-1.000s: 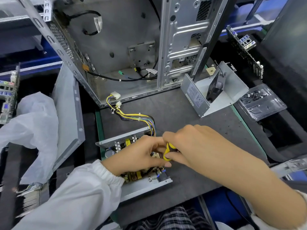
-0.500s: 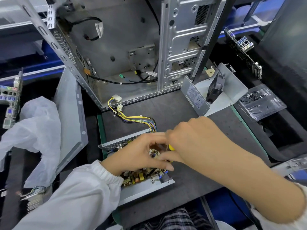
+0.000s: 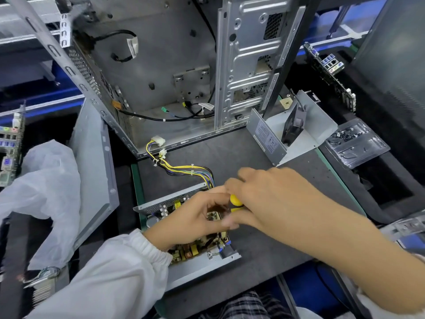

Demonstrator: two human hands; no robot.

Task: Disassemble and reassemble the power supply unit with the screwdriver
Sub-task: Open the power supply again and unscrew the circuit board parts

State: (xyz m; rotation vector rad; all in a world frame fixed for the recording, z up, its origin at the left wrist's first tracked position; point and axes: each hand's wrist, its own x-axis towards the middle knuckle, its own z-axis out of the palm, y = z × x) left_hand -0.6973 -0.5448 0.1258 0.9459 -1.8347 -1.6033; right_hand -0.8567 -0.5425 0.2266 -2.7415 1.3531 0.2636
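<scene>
**Inside an opened power supply**

Head view: Now both hands meet over one open power supply unit point(image 3: 184, 229) on the dark mat point(image 3: 264, 254). Right hand point(image 3: 273, 199) curls round one yellow-handled screwdriver point(image 3: 236, 201), apparently working a board screw; left hand point(image 3: 195, 217), fingers bent, likely steadies it, though its hold is hidden. One removed cover point(image 3: 292, 137) lies behind.

Screwdriver point(image 3: 236, 201) shaft hidden behind both hands, right hand point(image 3: 269, 199) motion-blurred
</scene>
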